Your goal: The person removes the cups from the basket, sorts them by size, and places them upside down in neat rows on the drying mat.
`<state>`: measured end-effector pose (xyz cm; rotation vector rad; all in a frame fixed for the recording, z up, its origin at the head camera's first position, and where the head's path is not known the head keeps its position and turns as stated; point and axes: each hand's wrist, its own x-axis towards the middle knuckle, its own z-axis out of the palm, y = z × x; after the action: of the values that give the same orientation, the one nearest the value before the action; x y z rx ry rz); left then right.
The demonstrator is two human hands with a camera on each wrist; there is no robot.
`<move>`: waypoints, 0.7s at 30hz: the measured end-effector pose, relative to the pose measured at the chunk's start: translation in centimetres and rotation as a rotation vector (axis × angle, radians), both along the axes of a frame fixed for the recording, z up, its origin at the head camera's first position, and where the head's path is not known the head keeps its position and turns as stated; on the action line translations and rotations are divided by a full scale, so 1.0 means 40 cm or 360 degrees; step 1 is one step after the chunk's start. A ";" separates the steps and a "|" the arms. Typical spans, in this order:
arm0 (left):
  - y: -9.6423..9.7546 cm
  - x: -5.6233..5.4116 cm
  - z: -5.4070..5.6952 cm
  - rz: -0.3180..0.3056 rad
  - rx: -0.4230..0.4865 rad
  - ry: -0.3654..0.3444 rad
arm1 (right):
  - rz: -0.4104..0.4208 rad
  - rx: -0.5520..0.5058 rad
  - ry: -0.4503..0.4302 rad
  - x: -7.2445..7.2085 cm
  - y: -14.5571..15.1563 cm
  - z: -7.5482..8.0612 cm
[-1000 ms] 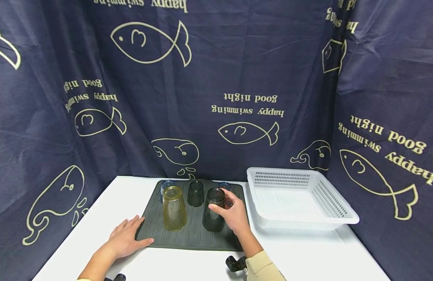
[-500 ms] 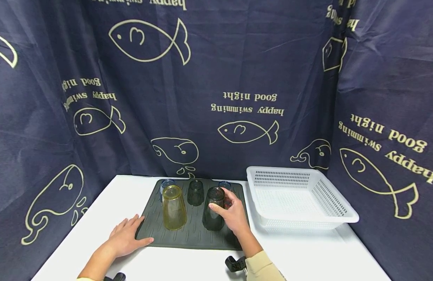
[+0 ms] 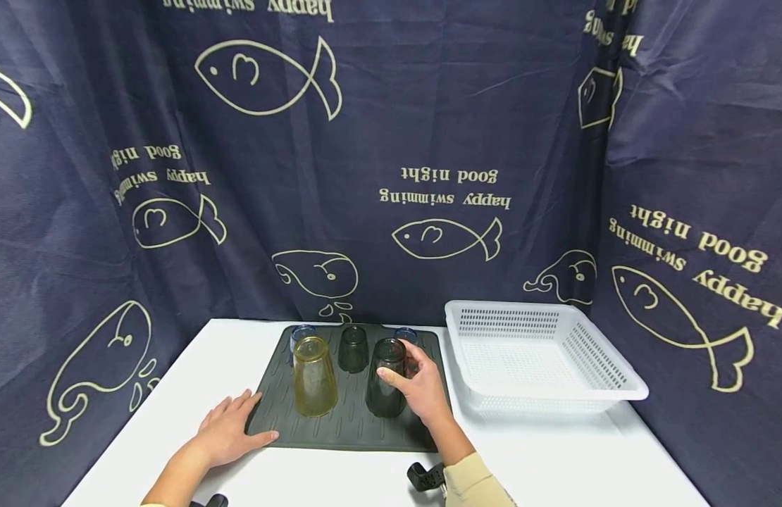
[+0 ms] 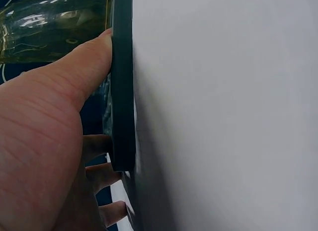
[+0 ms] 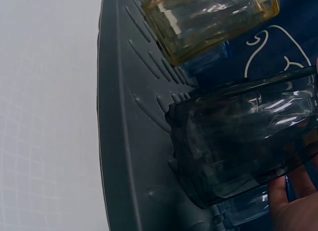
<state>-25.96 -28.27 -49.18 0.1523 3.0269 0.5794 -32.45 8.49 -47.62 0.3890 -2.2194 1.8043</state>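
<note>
My right hand [image 3: 427,394] grips a tall dark grey glass [image 3: 383,400] near its top, thumb on the near side. In the right wrist view, the glass's wide end rests against the ridged drying mat [image 5: 149,156]. My left hand [image 3: 225,431] rests at the mat's front left corner with fingers spread. Its thumb touches the mat's edge in the left wrist view. A tall yellow glass [image 3: 315,387] stands left of the grey one, narrow end up. Behind them are a short dark glass [image 3: 354,352], a blue glass [image 3: 300,332] and another blue glass [image 3: 406,333], partly hidden.
A white perforated plastic basket [image 3: 467,373] sits right of the mat on the white table [image 3: 530,458]. Dark blue curtains [image 3: 378,141] with fish drawings enclose the back and sides. Black wrist camera parts [image 3: 425,476] show near the sleeves.
</note>
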 end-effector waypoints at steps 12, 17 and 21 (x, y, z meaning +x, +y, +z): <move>0.004 0.001 0.002 0.0010 -0.0004 0.0011 | -0.0020 0.0045 -0.0009 0.001 0.003 0.002; 0.004 0.002 0.003 0.0005 -0.0001 0.0025 | -0.0014 0.0025 -0.0023 -0.001 0.002 0.002; 0.003 0.001 0.004 0.0003 -0.0008 0.0031 | -0.0018 0.0045 -0.0006 -0.002 0.002 0.001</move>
<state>-25.94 -28.17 -49.02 0.1554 3.0474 0.5735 -32.53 8.59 -47.58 0.3783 -2.2472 1.7716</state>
